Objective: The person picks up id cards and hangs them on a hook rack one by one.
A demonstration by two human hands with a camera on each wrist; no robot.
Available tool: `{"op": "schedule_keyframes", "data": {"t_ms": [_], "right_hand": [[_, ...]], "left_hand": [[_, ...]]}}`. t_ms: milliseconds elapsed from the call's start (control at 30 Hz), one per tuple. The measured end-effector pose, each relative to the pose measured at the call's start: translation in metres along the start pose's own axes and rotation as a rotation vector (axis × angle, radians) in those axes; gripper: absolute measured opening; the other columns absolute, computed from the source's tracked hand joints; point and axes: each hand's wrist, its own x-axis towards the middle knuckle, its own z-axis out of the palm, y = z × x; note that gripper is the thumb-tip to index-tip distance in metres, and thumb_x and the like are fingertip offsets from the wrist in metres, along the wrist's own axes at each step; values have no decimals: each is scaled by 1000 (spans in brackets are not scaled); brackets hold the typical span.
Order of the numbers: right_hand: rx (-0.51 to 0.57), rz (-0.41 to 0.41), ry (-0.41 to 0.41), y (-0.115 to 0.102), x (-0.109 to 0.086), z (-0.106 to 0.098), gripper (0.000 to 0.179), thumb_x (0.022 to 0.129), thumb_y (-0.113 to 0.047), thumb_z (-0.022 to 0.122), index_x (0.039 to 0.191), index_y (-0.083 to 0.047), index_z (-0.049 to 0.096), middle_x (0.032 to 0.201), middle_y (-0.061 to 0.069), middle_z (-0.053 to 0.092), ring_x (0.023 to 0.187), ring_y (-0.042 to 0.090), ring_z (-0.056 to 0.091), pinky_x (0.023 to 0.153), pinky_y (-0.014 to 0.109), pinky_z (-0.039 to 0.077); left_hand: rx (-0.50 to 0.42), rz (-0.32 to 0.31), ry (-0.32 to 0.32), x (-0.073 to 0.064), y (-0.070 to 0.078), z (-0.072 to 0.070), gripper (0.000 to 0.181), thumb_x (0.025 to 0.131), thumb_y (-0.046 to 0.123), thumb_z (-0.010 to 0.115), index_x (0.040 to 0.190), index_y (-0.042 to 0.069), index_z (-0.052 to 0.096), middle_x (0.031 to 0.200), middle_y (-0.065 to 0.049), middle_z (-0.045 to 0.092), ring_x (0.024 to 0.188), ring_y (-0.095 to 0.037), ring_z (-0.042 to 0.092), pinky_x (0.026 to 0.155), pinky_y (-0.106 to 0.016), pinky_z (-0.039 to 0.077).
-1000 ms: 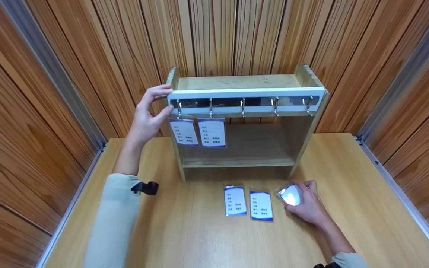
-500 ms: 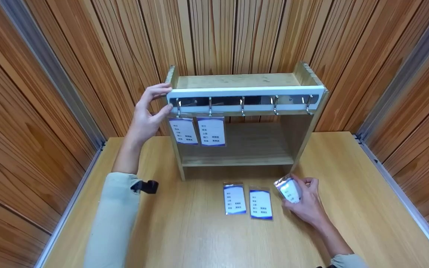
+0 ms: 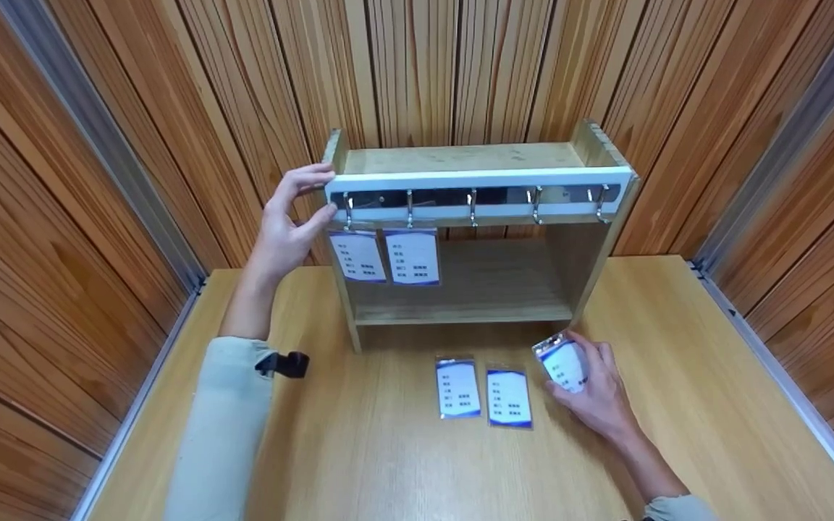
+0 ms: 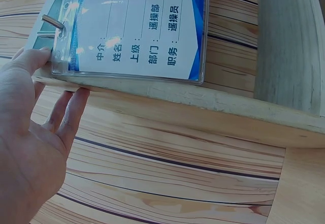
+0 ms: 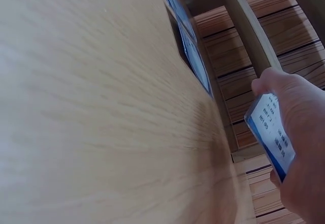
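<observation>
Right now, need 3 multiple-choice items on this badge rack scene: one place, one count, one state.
1. Where does the left hand rest?
A. on the rack's left end
B. flat on the table
C. on the lying badges

2. How many badges hang from the hooks?
A. none
B. two
C. five

3. What is the right hand doing?
A. lying open
B. gripping a hook
C. holding a badge

Answers:
1. A: its fingers touch the left end of the rack.
2. B: two hanging badges on the leftmost hooks.
3. C: fingers curl round the held badge, beside two table badges.
</observation>
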Motion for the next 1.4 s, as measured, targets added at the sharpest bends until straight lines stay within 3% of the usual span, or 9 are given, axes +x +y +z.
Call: {"op": "schedule_keyframes", "data": {"t_ms": [367,633,900,1200,1400], "right_hand": [[25,-53,58,-8,3,4,95,86,-13,97,165,-5,44,147,23,58,128,37,61,105,47,52],[79,-63,63,-16,3,8,92,87,-9,95,164,-7,44,151,25,56,133,44,62,111,63,55],[77,-168,133,-22,8,11,91,85,-5,96,161,-3,47,143,23,60,120,29,60,95,25,46],[111,-238,182,-28,13,16,89,84,-3,97,158,1,48,145,24,61,127,20,57,105,8,40],[134,-261,202,-36,16,19,90,83,-3,97,158,0,48,147,24,62,128,16,58,107,3,40]], "left_hand": [[-2,11,0,-1,0,1,40,108,3,70,147,3,62,170,-13,56,158,-32,50,134,-65,36],[13,18,-2,-2,-1,0,40,109,3,69,148,2,62,169,-14,57,158,-32,50,133,-61,37],[2,6,-5,-1,1,0,40,109,5,69,149,4,61,169,-11,56,155,-31,52,131,-65,39],[2,6,-8,-2,0,0,40,109,5,68,149,3,61,169,-11,56,155,-30,51,132,-63,38],[11,15,-1,-1,0,0,39,109,4,68,148,3,62,169,-12,57,158,-30,51,135,-59,35]]}}
